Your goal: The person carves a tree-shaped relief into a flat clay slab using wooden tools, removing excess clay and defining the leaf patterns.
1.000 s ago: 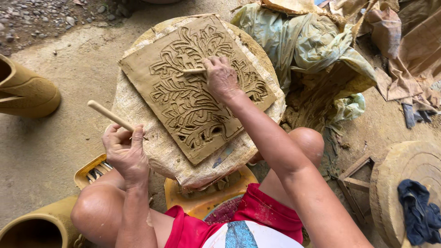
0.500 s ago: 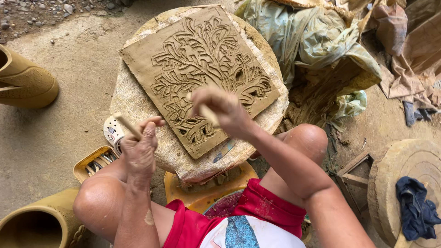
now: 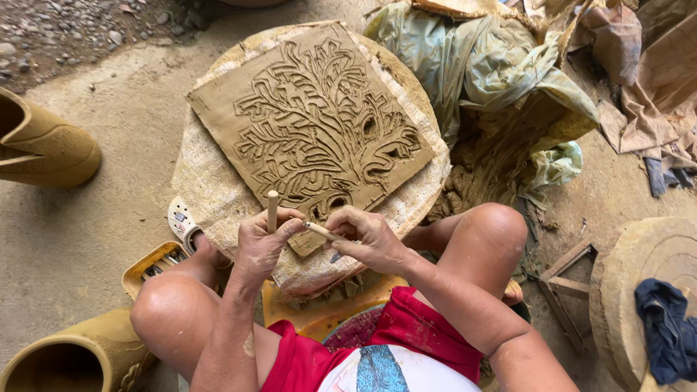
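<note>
Head view: a square slab of wet clay [image 3: 312, 123] is seen lying flat on a cloth-covered round surface [image 3: 210, 189], set between the person's knees. A branching tree pattern with leaves has been cut across nearly the whole face of the slab, from the far corner down to the trunk at the near edge. The carving is judged to be far along; only the plain border and the near corner by the hands look uncut, and some grooves may yet need cleaning.

A round wooden stick [image 3: 272, 210] is held upright in the left hand [image 3: 261, 243], which is closed around its lower end. A thin carving tool [image 3: 323, 232] is gripped in the right hand [image 3: 370, 236], fingers closed on it, its tip pointing toward the left hand. Both hands are held just off the near corner of the slab, close together, not touching the carved face.

A yellow tray of tools [image 3: 156, 265] lies by the left knee, clay pots [image 3: 43, 149] stand at the left, and crumpled plastic sheeting [image 3: 479, 69] lies beyond the surface.
</note>
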